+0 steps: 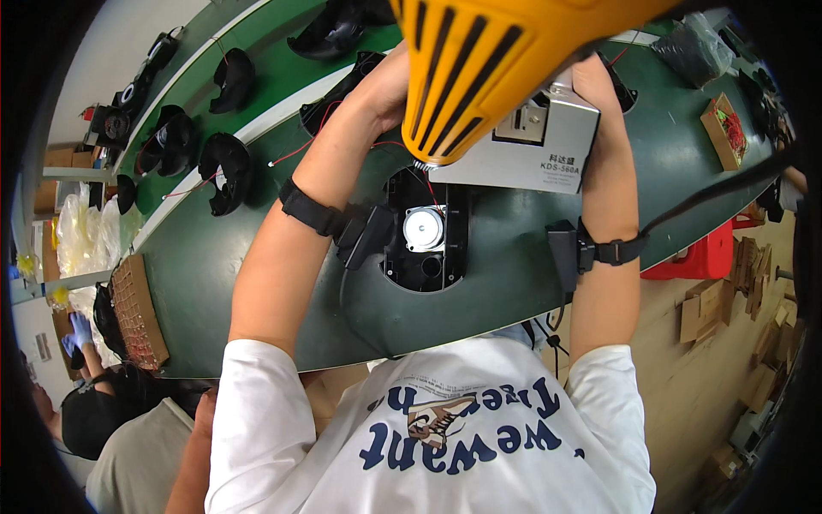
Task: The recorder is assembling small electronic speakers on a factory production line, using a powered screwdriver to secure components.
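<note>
My left hand (390,86) reaches forward beside a large yellow plastic thing with dark slots (467,60), which hides its fingers. My right hand (592,79) is at the right side of a silver metal box (505,171) with a cutout in its face; its fingers are mostly out of sight, so its grip is unclear. Nearer to me on the green bench lies a black plastic shell (402,267), open side up. A round silver speaker (423,230) sits inside it, with a thin red wire running up from it.
Several black shells with red wires (224,176) lie at the far left of the green bench (205,291). Cardboard boxes stand at the left (139,313) and right (724,133) ends. A red stool (698,257) is beyond the right edge. Another person (137,445) sits at lower left.
</note>
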### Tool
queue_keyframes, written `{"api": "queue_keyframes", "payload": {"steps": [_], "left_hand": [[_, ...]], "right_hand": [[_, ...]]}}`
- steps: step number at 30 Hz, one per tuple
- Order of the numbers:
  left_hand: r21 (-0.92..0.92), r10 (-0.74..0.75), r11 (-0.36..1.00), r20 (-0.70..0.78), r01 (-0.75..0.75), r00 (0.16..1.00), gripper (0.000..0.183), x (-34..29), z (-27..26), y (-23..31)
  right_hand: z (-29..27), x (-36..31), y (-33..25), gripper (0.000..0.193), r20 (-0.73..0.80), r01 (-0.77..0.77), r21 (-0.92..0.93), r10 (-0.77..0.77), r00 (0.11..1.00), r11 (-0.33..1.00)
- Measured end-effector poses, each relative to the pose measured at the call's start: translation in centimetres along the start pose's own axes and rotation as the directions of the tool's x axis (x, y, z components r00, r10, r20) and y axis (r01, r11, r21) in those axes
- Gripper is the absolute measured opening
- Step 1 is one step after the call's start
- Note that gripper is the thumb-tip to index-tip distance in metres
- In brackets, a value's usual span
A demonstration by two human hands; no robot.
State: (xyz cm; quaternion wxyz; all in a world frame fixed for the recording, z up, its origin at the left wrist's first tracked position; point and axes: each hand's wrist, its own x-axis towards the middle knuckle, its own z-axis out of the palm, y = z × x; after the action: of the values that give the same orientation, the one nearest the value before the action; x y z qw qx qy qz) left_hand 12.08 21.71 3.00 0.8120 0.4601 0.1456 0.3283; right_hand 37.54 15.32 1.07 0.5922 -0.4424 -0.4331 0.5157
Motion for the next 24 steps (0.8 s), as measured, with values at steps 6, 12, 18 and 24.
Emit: {"api": "queue_keyframes", "payload": {"steps": [6,12,18,24], "left_hand": [[0.357,0.039,0.929,-0.360,0.099,0.932,0.063,2.3,5.2,-0.5],[0.654,0.320,0.745,-0.174,-0.134,0.931,0.067,3.1,9.1,1.3],[0.882,0.383,0.456,-0.073,-0.120,0.921,0.122,5.5,8.2,2.0],[0.927,0.392,0.366,-0.069,-0.087,0.918,0.121,6.9,10.3,1.5]], "right_hand": [[1.0,0.7,-3.9,0.085,-0.120,0.100,0.082,-0.090,0.989,0.992],[1.0,-1.1,-3.1,0.064,-0.115,0.234,0.242,-0.211,0.971,0.942],[-0.6,-1.2,-4.1,0.075,-0.116,0.224,0.410,-0.193,0.974,0.884],[-3.0,-1.0,-3.7,0.078,-0.137,0.176,0.412,-0.130,0.982,0.894]]}}
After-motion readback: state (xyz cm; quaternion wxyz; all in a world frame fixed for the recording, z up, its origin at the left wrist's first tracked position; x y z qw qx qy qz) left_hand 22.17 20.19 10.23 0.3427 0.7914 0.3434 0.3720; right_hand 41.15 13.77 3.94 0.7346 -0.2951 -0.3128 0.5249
